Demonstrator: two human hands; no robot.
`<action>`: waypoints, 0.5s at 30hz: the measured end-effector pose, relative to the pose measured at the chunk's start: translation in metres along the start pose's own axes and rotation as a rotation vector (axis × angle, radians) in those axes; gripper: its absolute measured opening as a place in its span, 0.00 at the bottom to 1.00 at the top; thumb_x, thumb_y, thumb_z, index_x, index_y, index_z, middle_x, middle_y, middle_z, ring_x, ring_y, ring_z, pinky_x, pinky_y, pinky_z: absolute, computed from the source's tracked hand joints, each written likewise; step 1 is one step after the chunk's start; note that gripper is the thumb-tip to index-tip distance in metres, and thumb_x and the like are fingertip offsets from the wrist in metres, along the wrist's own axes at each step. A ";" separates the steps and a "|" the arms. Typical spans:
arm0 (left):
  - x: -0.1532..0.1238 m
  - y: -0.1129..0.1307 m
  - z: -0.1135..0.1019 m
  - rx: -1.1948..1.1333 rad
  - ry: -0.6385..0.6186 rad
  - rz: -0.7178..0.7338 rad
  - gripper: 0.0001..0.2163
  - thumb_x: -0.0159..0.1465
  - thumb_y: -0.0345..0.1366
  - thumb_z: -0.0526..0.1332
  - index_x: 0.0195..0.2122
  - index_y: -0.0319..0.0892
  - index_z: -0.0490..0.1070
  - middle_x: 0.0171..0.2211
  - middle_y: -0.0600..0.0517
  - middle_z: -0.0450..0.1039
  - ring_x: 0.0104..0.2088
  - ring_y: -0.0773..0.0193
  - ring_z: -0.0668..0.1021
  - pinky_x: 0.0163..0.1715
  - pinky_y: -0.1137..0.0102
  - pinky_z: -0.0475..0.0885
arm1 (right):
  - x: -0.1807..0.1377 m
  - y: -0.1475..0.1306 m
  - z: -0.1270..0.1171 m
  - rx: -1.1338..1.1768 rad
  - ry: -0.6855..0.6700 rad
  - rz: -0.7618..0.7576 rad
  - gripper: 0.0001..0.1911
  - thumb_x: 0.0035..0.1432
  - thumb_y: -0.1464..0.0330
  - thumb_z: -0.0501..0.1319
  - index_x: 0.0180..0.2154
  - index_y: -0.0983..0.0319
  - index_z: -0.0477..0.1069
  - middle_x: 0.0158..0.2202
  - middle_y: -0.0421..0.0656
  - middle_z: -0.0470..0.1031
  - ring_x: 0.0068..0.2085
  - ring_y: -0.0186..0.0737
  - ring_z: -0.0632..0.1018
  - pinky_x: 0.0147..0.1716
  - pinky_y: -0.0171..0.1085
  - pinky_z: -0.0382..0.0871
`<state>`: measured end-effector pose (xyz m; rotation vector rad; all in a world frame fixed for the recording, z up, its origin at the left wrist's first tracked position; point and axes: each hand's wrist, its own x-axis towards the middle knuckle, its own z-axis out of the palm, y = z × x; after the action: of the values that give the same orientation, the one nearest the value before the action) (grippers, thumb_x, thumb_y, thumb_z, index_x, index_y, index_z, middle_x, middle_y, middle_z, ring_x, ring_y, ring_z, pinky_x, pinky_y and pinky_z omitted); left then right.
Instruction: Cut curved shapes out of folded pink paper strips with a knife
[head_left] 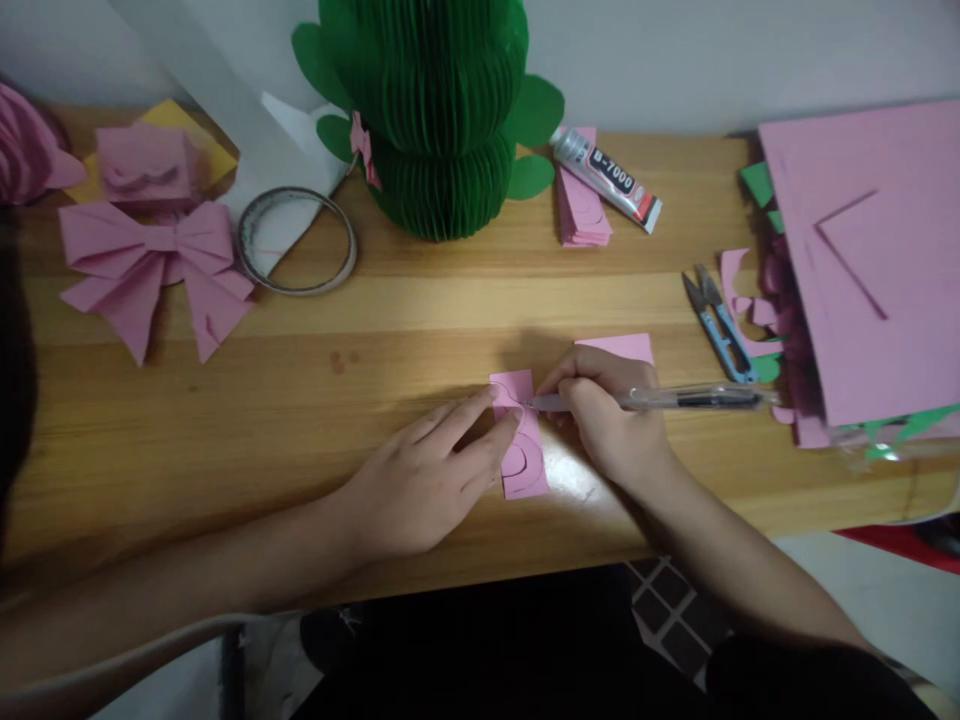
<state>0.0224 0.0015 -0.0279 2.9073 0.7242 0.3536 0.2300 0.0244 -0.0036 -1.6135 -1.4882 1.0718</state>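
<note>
My left hand (420, 480) lies flat on the wooden table (375, 340), its fingers spread and pressing down a small pink paper piece (525, 470) with curved lines drawn on it. My right hand (607, 410) is closed round a clear pen (675, 399), whose tip touches the pink piece near its top edge. Another small pink sheet (619, 346) lies just behind my right hand.
A green honeycomb paper cactus (442, 110) stands at the back. Near it are a glue tube (607, 178), a stack of pink cutouts (581, 215), a tape ring (297, 240) and a pink paper bow (150, 265). Snips (718, 322) and large pink sheets (870, 250) lie right.
</note>
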 end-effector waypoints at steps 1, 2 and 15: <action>0.000 0.000 0.000 0.003 0.003 0.003 0.16 0.71 0.29 0.54 0.57 0.33 0.71 0.58 0.47 0.73 0.59 0.50 0.71 0.57 0.62 0.70 | 0.000 0.000 0.000 0.005 -0.001 0.005 0.10 0.47 0.73 0.52 0.18 0.59 0.66 0.15 0.36 0.69 0.20 0.33 0.70 0.22 0.35 0.61; 0.000 0.000 0.000 0.006 0.005 0.010 0.15 0.71 0.29 0.54 0.56 0.33 0.71 0.58 0.47 0.73 0.59 0.50 0.71 0.57 0.62 0.70 | -0.001 0.001 0.000 0.006 0.000 0.010 0.10 0.47 0.73 0.52 0.18 0.59 0.66 0.15 0.36 0.69 0.20 0.33 0.70 0.22 0.35 0.61; 0.002 -0.001 -0.003 0.012 0.003 -0.002 0.15 0.73 0.30 0.53 0.57 0.34 0.72 0.57 0.47 0.75 0.59 0.52 0.73 0.57 0.62 0.72 | -0.002 0.001 -0.002 -0.013 -0.012 0.001 0.11 0.48 0.73 0.52 0.18 0.59 0.64 0.17 0.37 0.68 0.22 0.33 0.69 0.23 0.35 0.61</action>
<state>0.0227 0.0030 -0.0248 2.9175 0.7324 0.3554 0.2326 0.0227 -0.0032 -1.6200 -1.5052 1.0757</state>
